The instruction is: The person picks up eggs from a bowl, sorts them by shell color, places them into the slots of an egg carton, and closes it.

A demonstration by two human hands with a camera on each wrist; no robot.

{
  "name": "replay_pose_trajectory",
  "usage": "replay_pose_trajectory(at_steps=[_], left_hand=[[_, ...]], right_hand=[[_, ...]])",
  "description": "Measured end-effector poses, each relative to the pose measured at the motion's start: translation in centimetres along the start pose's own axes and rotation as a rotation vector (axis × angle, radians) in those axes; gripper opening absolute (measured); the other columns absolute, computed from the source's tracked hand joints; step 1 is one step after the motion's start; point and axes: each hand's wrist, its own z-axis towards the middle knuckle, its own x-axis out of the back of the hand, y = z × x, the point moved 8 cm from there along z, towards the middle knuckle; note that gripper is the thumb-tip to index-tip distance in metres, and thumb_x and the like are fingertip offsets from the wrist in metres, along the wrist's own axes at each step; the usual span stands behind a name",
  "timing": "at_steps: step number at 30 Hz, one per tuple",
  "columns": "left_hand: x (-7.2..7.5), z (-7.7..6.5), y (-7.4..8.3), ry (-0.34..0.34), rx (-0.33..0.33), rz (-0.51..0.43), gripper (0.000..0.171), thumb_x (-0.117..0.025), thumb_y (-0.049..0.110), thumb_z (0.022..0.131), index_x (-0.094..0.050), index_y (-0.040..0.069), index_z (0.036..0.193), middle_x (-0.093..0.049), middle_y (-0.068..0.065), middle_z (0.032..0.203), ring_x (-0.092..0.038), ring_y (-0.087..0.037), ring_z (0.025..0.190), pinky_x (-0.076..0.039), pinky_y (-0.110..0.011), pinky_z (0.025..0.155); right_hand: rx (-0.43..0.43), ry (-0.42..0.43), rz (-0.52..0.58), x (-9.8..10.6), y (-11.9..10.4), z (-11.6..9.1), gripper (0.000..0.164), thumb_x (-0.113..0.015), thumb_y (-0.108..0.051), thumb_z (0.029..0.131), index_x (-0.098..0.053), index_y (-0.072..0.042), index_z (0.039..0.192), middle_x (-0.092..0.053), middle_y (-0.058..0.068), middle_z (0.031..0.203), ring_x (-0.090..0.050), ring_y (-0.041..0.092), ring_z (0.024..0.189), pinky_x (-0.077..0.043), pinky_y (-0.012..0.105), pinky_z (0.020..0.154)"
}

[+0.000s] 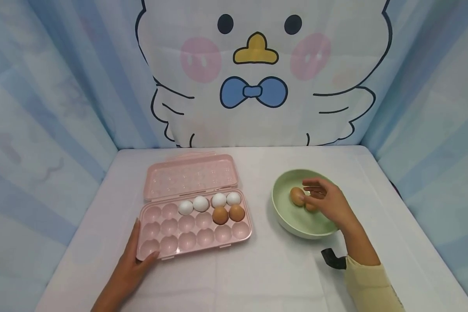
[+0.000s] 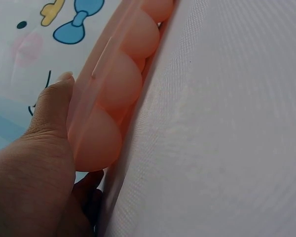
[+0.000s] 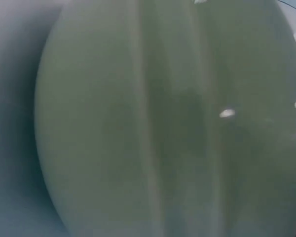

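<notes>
A pink egg carton [image 1: 195, 236] lies with its lid laid back on the left of the table. Its rear row bears several white eggs [image 1: 200, 203], and two brown eggs [image 1: 220, 215] sit in the middle row. My left hand [image 1: 130, 266] grips the carton's near left corner, thumb on the front rim, as the left wrist view also shows. Over the green bowl [image 1: 286, 222] is my right hand [image 1: 327, 199], its fingertips right at a brown egg [image 1: 297, 196] inside. A second brown egg [image 1: 311, 207] is partly hidden beneath that hand. Only the bowl's outer wall [image 3: 103, 123] fills the right wrist view.
A short black curved piece [image 1: 333, 259] shows beside the right sleeve [image 1: 370, 281]. White cloth [image 1: 265, 277] covers the table. Behind it hangs a curtain [image 1: 253, 121] with a cartoon bird, and blue curtains flank both sides.
</notes>
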Motion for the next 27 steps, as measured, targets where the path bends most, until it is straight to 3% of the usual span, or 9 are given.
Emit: replay_pose_trajectory(at_steps=[6, 11, 19, 27], left_hand=[[0.2, 0.0, 0.1, 0.003, 0.008, 0.012, 0.11, -0.07, 0.052, 0.096, 0.015, 0.035, 0.164, 0.008, -0.005, 0.173, -0.005, -0.042, 0.155, -0.014, -0.068, 0.118], [0.1, 0.0, 0.0, 0.006, -0.002, -0.007, 0.108, -0.07, 0.05, 0.097, 0.014, 0.036, 0.164, 0.008, -0.004, 0.173, -0.003, -0.041, 0.156, -0.012, -0.067, 0.118], [-0.1, 0.1, -0.1, 0.011, -0.008, -0.015, 0.109, -0.071, 0.049, 0.096, 0.014, 0.037, 0.164, 0.007, -0.004, 0.173, -0.006, -0.042, 0.155, -0.014, -0.067, 0.118], [-0.1, 0.1, 0.0, 0.01, -0.008, -0.019, 0.108, -0.07, 0.048, 0.097, 0.013, 0.037, 0.164, 0.007, -0.005, 0.173, -0.005, -0.042, 0.155, -0.014, -0.067, 0.118]], right_hand=[[0.025, -0.005, 0.038, -0.3, 0.3, 0.3, 0.051, -0.079, -0.003, 0.091, -0.058, 0.008, 0.136, -0.06, 0.025, 0.136, -0.059, 0.039, 0.126, -0.05, 0.033, 0.104], [0.025, -0.011, 0.011, -0.5, 0.1, 0.7, 0.049, -0.08, -0.005, 0.091, -0.059, 0.008, 0.134, -0.062, 0.025, 0.134, -0.06, 0.039, 0.125, -0.05, 0.038, 0.105], [-0.054, -0.057, -0.05, -0.2, 0.7, 1.7, 0.05, -0.079, -0.012, 0.093, -0.059, 0.005, 0.136, -0.06, 0.026, 0.136, -0.056, 0.043, 0.129, -0.044, 0.053, 0.11], [-0.051, -0.153, -0.071, -1.0, 1.4, 2.7, 0.055, -0.079, -0.007, 0.092, -0.056, 0.013, 0.137, -0.059, 0.031, 0.136, -0.058, 0.046, 0.125, -0.048, 0.053, 0.106]])
